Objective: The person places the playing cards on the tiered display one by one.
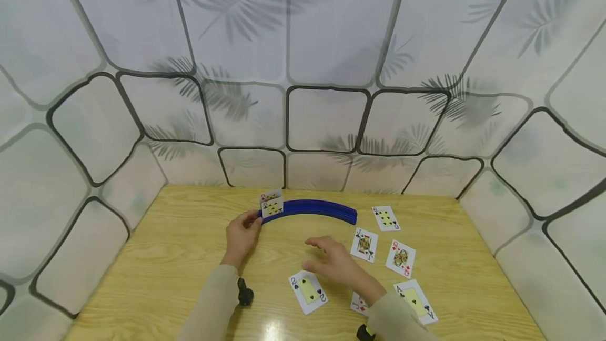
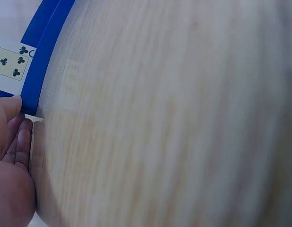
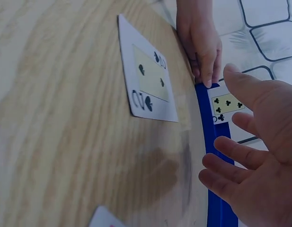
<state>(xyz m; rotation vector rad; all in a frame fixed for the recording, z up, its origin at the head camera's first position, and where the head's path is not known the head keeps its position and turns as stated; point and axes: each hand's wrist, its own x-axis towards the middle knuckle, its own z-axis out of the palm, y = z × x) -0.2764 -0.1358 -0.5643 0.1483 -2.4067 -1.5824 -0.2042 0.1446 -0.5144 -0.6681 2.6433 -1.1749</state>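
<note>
My left hand pinches the left end of a curved blue playing card holder, with the thumb on its front in the left wrist view. Two cards stand upright in the holder beside that hand: a clubs card in front and a red-suited card partly hidden behind it. My right hand is held above the table with its fingers spread and relaxed, nothing in it. Just below it, a two of spades lies face up. A red jack is partly covered by the right forearm.
More face-up cards lie on the wooden table at the right: a black jack, a queen of diamonds, an ace of clubs and a black number card. Patterned walls enclose the table's back and sides.
</note>
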